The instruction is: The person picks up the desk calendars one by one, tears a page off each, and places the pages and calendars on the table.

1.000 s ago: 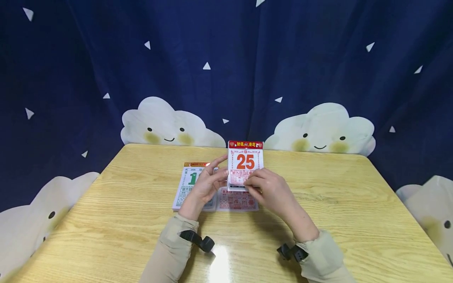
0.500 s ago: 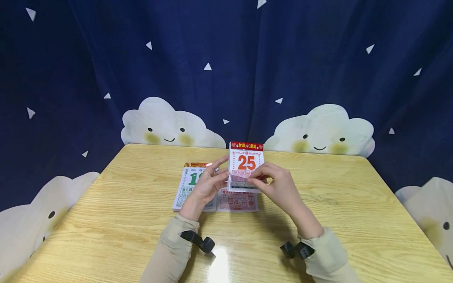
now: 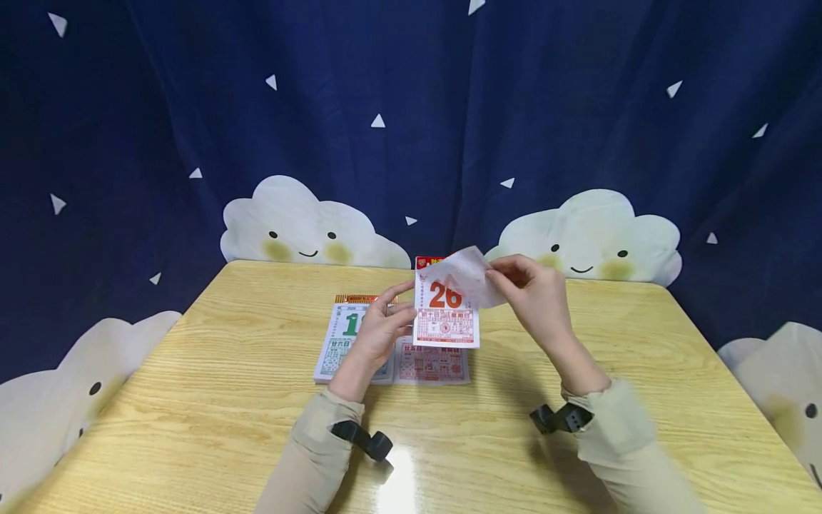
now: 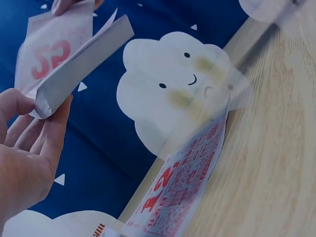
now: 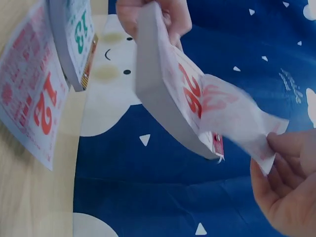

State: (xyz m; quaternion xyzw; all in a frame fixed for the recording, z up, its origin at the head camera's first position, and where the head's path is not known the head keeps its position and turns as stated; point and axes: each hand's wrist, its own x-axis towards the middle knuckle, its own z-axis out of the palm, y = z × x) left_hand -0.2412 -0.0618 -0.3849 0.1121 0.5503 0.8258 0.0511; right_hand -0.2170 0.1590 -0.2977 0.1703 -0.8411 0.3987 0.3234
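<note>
My left hand (image 3: 379, 332) grips a thick tear-off calendar (image 3: 446, 328) by its left edge, holding it upright above the table. Its red header is partly covered, and a red 26 shows on its front. Between thumb and fingers, my right hand (image 3: 536, 293) pinches the thin page (image 3: 474, 277) marked 25, lifted up and to the right. In the right wrist view the raised page (image 5: 237, 121) bends away from the pad; whether its top edge is still fully attached I cannot tell. The left wrist view shows the calendar's thick side (image 4: 81, 69).
On the wooden table (image 3: 225, 400), behind my left hand, lies a second calendar (image 3: 337, 343) with a green number, 13 in the right wrist view. Beside it a loose page (image 5: 34, 89) shows a red 12. A dark blue curtain (image 3: 411, 143) with clouds hangs behind the table.
My right hand has moved up and right, peeling the 25 page from the bottom upward and uncovering the 26 beneath. The left hand and the calendar have stayed nearly still.
</note>
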